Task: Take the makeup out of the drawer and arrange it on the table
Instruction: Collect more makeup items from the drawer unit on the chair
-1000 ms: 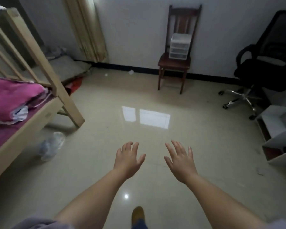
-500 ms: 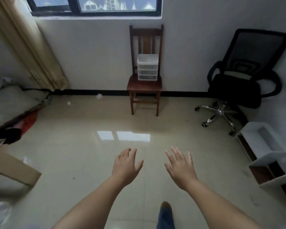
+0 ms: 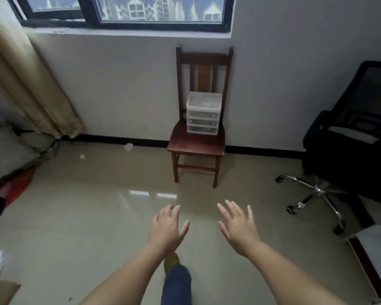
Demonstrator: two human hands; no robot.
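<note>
A small white plastic drawer unit with three shut drawers stands on the seat of a dark wooden chair against the far wall under the window. Its contents show only as dark blurs through the drawer fronts. My left hand and my right hand are stretched out side by side over the tiled floor, well short of the chair. Both have spread fingers and hold nothing.
A black office chair stands at the right, with a white shelf unit by the right edge. A curtain and bedding fill the left. Small litter lies by the wall. My foot is stepping forward.
The view has swung right and up off the bed and closer to the wooden chair, which now sits centred and larger. Both hands stay empty and spread in front of me.
</note>
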